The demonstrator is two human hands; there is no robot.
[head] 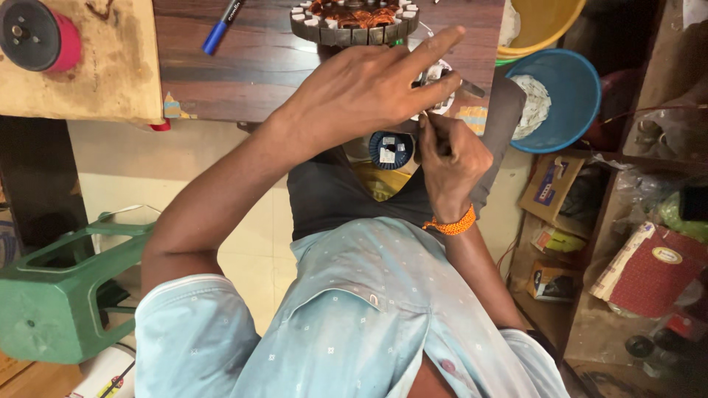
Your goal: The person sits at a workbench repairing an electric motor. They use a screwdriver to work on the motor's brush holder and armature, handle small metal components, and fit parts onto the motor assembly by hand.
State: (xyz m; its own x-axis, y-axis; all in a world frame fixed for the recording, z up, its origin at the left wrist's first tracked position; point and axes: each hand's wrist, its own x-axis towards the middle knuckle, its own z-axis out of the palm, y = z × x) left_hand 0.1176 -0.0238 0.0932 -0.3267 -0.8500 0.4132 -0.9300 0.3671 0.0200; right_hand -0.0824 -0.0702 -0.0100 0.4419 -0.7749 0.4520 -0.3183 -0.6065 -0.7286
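left hand (369, 88): mine, stretched over the surface edge, index finger out straight, other fingers curled around a small white part (436, 74); grasping it, though most of it is hidden.
right hand (450, 158): clenched around a thin dark metal tool (470, 88), tip pointing up at the white part; orange band on the wrist.
white part: between both hands, just past the near edge of the surface (258, 66), right below the motor winding.
motor winding (354, 21): round, copper coils, white slot tabs, lying flat on the surface, just beyond my left hand.
blue round piece (391, 149): below the hands, over my lap, exact support unclear.
blue pen (221, 28): on the surface, well left of the winding.
red spool (33, 35): far left, on a tan board.
blue bowl (568, 96): to the right, off the surface, white scraps inside.
green stool (63, 295): on the floor, left.
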